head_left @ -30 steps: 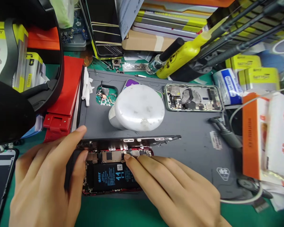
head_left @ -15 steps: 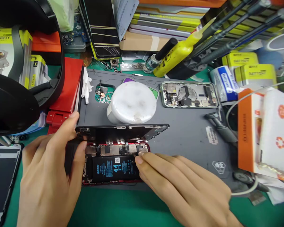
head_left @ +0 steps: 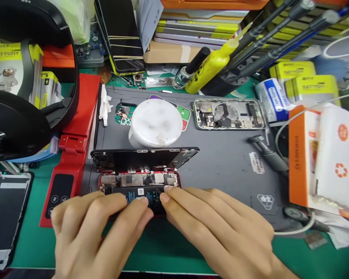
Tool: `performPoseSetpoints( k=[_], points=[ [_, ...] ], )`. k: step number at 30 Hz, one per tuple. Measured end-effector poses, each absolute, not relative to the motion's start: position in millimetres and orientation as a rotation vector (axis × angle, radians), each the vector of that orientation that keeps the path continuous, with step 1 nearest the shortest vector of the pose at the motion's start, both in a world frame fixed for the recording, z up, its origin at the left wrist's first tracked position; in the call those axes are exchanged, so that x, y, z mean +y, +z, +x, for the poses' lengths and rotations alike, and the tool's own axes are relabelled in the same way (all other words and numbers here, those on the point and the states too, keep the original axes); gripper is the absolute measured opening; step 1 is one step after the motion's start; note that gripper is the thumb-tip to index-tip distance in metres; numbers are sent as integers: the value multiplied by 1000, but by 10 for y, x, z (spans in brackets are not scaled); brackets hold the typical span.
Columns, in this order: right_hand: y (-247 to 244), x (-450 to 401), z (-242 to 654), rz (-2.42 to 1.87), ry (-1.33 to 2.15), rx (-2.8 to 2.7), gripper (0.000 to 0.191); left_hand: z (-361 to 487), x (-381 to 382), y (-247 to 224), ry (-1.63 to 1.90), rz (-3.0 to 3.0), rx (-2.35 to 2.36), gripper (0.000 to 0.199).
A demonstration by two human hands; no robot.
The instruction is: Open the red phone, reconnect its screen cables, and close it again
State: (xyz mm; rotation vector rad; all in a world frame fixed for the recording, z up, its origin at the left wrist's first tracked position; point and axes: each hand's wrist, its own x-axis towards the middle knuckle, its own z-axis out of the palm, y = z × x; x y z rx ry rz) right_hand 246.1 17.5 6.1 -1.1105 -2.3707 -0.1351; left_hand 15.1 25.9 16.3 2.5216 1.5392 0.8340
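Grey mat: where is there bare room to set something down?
The mat is bare right of the raised screen, between the pale-framed phone and right hand. It's crowded around the white round object and left hand.

From the open phone (head_left: 133, 180), the grey mat (head_left: 221, 166) is bare to the right, giving a low path as far as the grey-handled tool (head_left: 267, 155) and the orange box (head_left: 302, 159). Straight beyond the phone, the raised screen (head_left: 145, 159) stands as a wall, with a white container (head_left: 156, 122) close behind. The red tool (head_left: 75, 155) hems the left; both hands (head_left: 95, 228) block the near side.
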Motion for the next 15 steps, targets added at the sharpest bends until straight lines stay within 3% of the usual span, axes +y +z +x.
performPoseSetpoints(
  k=[7,15],
  points=[
    [96,102,2443,-1076,-74,-2358,13,101,241,77,887,2566,1253,27],
    [64,127,2423,-1172,-198,-2415,14,123,238,81,821,2589,1416,16]
  ],
)
